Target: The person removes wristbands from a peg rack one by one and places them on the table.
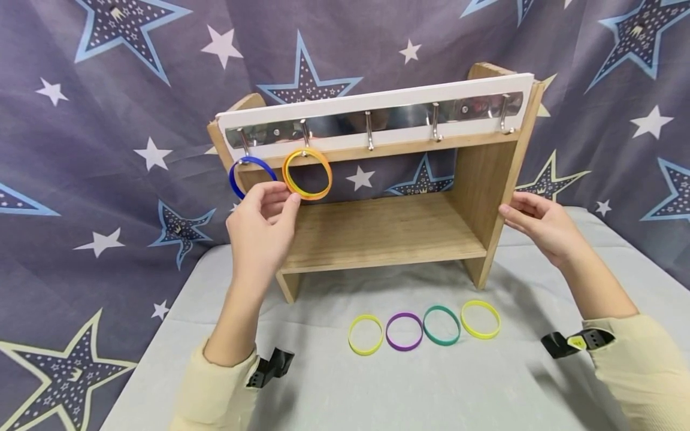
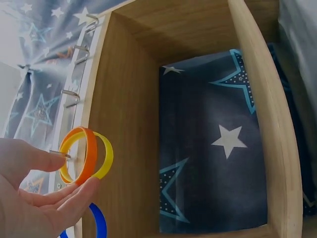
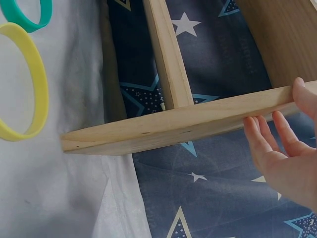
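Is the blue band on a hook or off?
On. In the head view, the blue band hangs from the leftmost hook; the left hand holds the orange band beside it.

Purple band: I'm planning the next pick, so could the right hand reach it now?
Probably yes, once the right hand releases the wooden shelf; nothing lies over the purple band.
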{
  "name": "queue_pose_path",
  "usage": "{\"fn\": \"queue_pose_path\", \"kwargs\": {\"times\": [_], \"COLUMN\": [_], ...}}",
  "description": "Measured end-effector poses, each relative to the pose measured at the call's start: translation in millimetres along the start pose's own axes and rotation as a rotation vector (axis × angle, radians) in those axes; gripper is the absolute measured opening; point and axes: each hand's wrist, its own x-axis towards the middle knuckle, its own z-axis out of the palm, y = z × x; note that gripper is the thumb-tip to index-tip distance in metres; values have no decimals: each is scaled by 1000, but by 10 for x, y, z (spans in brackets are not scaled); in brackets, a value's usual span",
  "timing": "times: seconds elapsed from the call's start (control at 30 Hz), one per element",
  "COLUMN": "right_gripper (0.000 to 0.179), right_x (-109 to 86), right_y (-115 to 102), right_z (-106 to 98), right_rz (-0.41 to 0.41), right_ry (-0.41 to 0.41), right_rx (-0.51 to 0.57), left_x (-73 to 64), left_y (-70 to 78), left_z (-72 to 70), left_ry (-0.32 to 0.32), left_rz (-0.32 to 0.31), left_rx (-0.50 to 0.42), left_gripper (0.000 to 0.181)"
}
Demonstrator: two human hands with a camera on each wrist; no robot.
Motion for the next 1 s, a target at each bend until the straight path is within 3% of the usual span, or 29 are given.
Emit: {"fn": "queue_pose_path", "kwargs": {"times": [0.47,0.77,1.0], "right_gripper": [26,27,27], "right_x": [-7,-8,-8], "right_y": [-13,-10,-1], "right_z": [1,-1,7], "right_rz": [28,15,5], "right_ry": [16,17,12], "right_rx": [-37,-9,4], "left_x": [93,156,155], "left_y": [62,57,43], "left_z": [73,133,151], "left_ry": [80,88,129], "left_rz": [32,104,120], "left_rx": [-33,52,53], "left_gripper": [25,29,25]}}
